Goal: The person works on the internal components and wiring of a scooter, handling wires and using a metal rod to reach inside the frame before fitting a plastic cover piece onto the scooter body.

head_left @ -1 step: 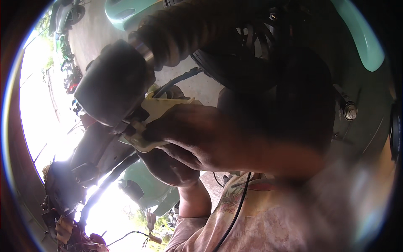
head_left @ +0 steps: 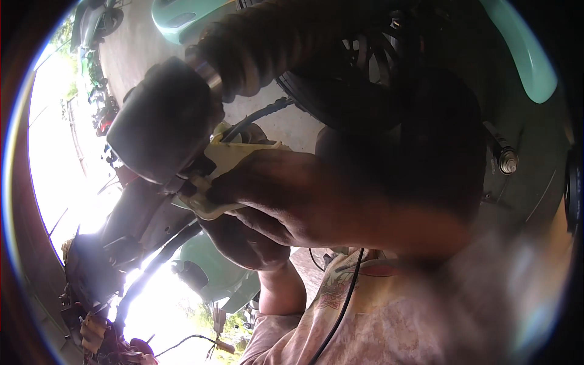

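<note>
My right hand [head_left: 274,194] reaches in from the right, fingers closed on a pale yellow translucent plastic part [head_left: 234,155] under a dark cylindrical housing [head_left: 155,121]. Its fingertips are at a small fitting below the housing, in shadow. My left hand [head_left: 240,243] is beneath my right, against the underside of the pale part; its fingers are hidden. A ribbed black rubber tube [head_left: 255,48] runs from the housing to the upper right, and a black hose [head_left: 261,112] passes behind the pale part.
A dark wheel [head_left: 340,91] stands behind my hands. Mint-green panels [head_left: 520,55] lie at upper right and upper left. A spray can [head_left: 505,155] is at the right. Frame parts and cables [head_left: 97,274] occupy the lower left. Parked motorbikes [head_left: 103,21] show at the far upper left.
</note>
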A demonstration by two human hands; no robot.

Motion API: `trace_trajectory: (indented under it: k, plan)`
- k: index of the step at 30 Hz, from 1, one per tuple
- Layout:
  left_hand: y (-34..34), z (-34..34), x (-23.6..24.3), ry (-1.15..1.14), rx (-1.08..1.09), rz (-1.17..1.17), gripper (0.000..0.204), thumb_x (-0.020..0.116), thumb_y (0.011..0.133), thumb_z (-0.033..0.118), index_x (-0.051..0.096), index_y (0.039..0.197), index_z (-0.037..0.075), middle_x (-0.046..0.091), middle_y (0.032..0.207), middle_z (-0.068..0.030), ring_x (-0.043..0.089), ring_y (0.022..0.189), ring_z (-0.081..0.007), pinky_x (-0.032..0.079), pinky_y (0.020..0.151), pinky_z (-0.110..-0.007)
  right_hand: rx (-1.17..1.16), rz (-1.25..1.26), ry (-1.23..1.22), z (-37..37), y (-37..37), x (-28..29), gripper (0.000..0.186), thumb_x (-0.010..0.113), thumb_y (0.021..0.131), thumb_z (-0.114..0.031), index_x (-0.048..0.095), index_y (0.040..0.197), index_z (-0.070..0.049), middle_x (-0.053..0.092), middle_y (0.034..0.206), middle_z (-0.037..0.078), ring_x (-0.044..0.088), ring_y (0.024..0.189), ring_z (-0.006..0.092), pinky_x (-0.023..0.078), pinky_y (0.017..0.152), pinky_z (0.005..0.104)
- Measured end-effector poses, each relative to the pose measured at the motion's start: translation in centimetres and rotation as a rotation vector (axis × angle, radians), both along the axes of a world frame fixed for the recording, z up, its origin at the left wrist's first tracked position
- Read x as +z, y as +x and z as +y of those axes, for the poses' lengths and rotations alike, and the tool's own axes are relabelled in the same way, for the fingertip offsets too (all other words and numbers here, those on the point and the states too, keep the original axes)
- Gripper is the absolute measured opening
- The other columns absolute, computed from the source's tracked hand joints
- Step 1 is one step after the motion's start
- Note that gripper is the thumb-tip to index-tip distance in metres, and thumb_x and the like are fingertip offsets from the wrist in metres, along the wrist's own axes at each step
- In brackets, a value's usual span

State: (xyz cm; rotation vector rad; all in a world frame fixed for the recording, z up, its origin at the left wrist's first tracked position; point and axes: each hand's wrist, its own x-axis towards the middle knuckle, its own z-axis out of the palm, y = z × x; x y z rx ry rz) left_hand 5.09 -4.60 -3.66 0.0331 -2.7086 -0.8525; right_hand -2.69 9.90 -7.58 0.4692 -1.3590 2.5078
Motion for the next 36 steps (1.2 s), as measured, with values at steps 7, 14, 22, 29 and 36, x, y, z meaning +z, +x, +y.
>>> trace_trajectory:
  k: [7,14,22,29,36]
  plan:
    - [-0.2,0.4,-0.1,0.201,-0.04,0.013,0.045,0.025,0.103,0.028,0.033,0.136,-0.001,0.043,0.133,-0.0108,0.04,0.125,-0.017,0.028,0.107,-0.03,-0.205,0.122,0.279,0.0,0.0,0.4,0.024,0.057,0.08,-0.016,0.061,0.103,-0.009,0.06,0.087,0.004,0.06,0.076,0.0194,0.052,0.061,0.0311]
    - [-0.4,1.2,0.2,0.302,-0.072,-0.006,0.044,0.024,0.103,0.028,0.033,0.136,0.0,0.043,0.133,-0.0107,0.04,0.126,-0.0184,0.028,0.108,-0.032,-0.121,0.094,0.323,1.3,-0.3,0.8,0.031,0.065,0.07,-0.013,0.06,0.1,-0.008,0.061,0.087,0.005,0.062,0.078,0.0228,0.053,0.067,0.0345]
    - [-1.2,2.6,0.8,0.511,-0.113,-0.077,0.044,0.023,0.103,0.027,0.034,0.137,0.001,0.043,0.134,-0.0106,0.039,0.127,-0.0201,0.028,0.109,-0.035,-0.091,0.068,0.298,1.8,-0.6,0.5,0.03,0.071,0.069,-0.012,0.063,0.097,-0.009,0.062,0.091,0.006,0.064,0.08,0.0252,0.054,0.071,0.0374]
    - [-1.4,2.7,1.4,0.452,-0.097,-0.057,0.044,0.031,0.1,0.021,0.031,0.137,-0.002,0.045,0.133,-0.0135,0.044,0.123,-0.0218,0.032,0.106,-0.034,-0.17,0.012,0.267,0.6,-0.1,0.1,0.016,0.058,0.084,-0.016,0.059,0.099,-0.012,0.054,0.068,0.007,0.058,0.064,0.0253,0.047,0.055,0.0375]
    - [-2.1,4.2,3.1,-0.398,0.099,-0.055,0.047,0.044,0.097,0.013,0.03,0.137,-0.007,0.049,0.13,-0.0149,0.052,0.115,-0.0224,0.038,0.102,-0.031,-0.112,-0.07,0.197,0.6,0.4,0.7,0.02,0.061,0.082,-0.014,0.057,0.102,-0.012,0.055,0.07,0.007,0.058,0.064,0.0261,0.046,0.054,0.0389]
